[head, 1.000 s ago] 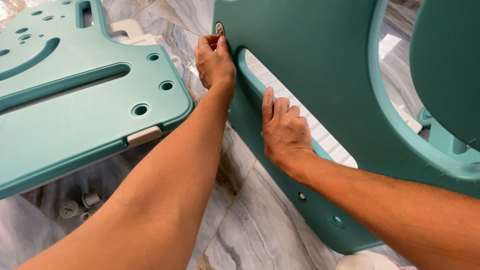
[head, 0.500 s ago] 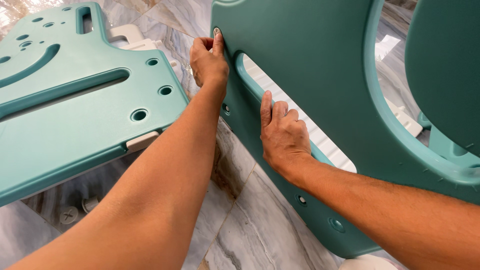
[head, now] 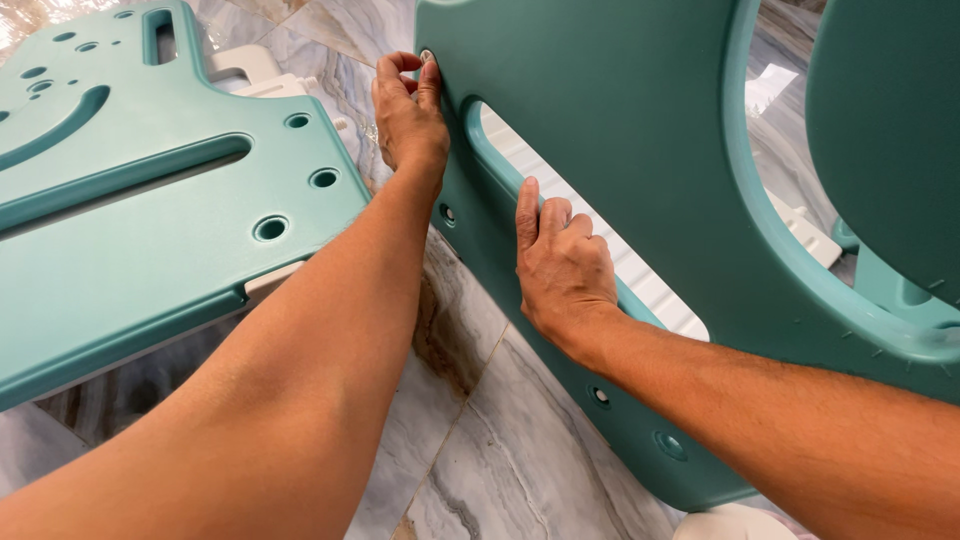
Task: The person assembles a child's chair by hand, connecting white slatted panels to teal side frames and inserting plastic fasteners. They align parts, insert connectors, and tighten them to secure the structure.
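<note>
A large teal plastic panel (head: 640, 140) stands upright on its edge, with a long slot and several round holes. My left hand (head: 408, 112) reaches to the panel's upper left edge and pinches a small metal fastener (head: 427, 57) there. My right hand (head: 560, 262) grips the lower rim of the long slot, fingers hooked over it, thumb pointing up along the rim.
A second teal panel (head: 150, 220) with slots and holes lies flat at the left, a white plastic piece (head: 250, 72) behind it. The floor is grey-brown marble tile (head: 480, 440). Another teal curved part (head: 890, 130) stands at the right.
The view has shifted slightly. My left hand stays at the panel's top edge on the fastener; my right hand keeps its grip on the slot rim.
</note>
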